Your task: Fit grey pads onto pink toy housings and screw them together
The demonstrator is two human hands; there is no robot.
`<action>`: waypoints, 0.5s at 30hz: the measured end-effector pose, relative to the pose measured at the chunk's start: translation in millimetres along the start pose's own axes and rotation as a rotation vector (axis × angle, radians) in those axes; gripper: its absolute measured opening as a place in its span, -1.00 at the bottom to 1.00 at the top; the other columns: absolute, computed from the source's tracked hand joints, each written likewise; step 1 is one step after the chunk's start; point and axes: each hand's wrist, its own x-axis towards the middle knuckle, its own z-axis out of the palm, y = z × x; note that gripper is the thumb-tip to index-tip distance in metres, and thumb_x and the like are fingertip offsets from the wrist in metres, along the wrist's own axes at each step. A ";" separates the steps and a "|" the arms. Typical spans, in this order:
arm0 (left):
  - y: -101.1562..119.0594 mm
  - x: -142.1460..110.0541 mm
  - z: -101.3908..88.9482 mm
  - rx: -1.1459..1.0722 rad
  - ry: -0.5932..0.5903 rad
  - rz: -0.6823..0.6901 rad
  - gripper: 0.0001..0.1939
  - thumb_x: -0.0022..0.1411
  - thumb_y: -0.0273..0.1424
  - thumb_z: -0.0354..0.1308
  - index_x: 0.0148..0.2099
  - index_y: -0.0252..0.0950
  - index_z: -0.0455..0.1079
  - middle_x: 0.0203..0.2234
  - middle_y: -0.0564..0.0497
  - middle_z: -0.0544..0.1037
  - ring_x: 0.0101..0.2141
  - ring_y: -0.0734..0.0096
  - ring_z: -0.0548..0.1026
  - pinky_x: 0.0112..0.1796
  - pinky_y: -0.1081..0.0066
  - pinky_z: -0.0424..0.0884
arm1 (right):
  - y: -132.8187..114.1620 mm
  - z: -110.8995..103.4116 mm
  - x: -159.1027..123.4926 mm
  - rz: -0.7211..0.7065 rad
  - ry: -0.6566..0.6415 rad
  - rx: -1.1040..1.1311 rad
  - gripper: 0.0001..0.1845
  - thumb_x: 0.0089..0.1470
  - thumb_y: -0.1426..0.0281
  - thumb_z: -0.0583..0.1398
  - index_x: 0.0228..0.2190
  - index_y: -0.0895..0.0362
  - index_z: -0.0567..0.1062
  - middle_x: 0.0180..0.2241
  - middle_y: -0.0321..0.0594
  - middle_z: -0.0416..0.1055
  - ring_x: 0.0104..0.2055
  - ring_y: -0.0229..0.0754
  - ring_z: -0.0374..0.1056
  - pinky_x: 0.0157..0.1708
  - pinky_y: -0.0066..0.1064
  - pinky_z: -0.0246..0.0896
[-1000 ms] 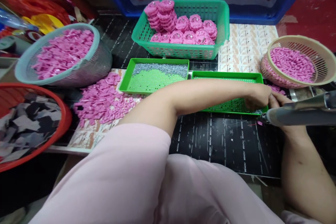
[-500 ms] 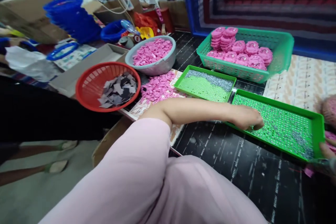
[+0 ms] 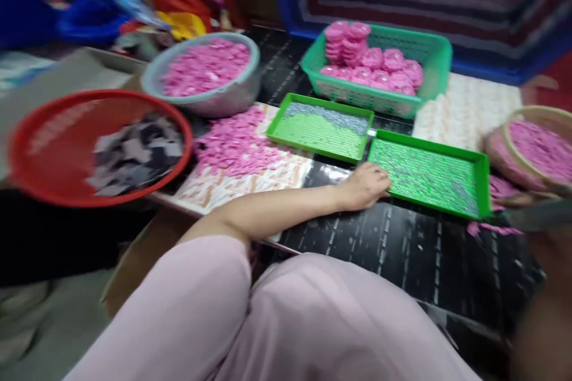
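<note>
My left hand (image 3: 364, 186) is at the near left corner of a bright green tray (image 3: 482, 190), its fingers curled against the rim. Small silvery pieces are spread over the floor of this tray, thicker toward its right end. My right hand (image 3: 516, 199) is just beyond the tray's right end, smeared by motion, and its fingers cannot be made out. Touching the first tray's far left corner is a second green tray (image 3: 319, 152) with grey pieces heaped along its back. A thin pink strip (image 3: 494, 229) lies near the right hand.
To the left are a red basket (image 3: 58, 149) of grey and black scraps and a grey bowl (image 3: 232, 92) of pink pieces. Loose pink pieces (image 3: 236, 143) lie beside them. Behind stands a green basket (image 3: 435, 65) of pink parts; at right, a tub (image 3: 498, 146) of pink pieces.
My left hand has come out of the tray's inside to its near left corner. The view has shifted, bringing the tub at right into sight.
</note>
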 end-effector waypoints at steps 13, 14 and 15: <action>-20.6 29.0 -54.7 -0.269 -0.005 -0.096 -0.86 0.33 -0.37 0.09 -0.27 -0.32 0.39 -0.37 -0.02 0.49 -0.27 0.33 0.43 -0.19 0.33 0.28 | -13.7 -20.1 -28.1 -0.013 0.243 0.486 -0.58 -0.22 0.19 0.41 -0.22 -0.07 0.56 -0.59 -0.31 0.44 -0.63 -0.15 0.28 -0.71 -0.30 0.21; -21.2 31.0 -57.1 -0.277 -0.008 -0.102 -0.86 0.32 -0.38 0.10 -0.27 -0.33 0.40 -0.38 -0.02 0.49 -0.28 0.33 0.43 -0.20 0.33 0.28 | -13.1 -19.2 -28.6 -0.034 0.244 0.488 -0.60 -0.19 0.21 0.40 -0.22 -0.08 0.56 -0.58 -0.31 0.45 -0.62 -0.15 0.29 -0.70 -0.30 0.22; -21.7 32.5 -58.8 -0.283 -0.012 -0.107 -0.87 0.31 -0.39 0.11 -0.27 -0.33 0.40 -0.38 -0.02 0.49 -0.29 0.34 0.43 -0.20 0.33 0.28 | -12.6 -18.5 -29.1 -0.053 0.241 0.491 -0.62 -0.17 0.23 0.39 -0.21 -0.09 0.55 -0.57 -0.31 0.46 -0.61 -0.15 0.30 -0.69 -0.30 0.23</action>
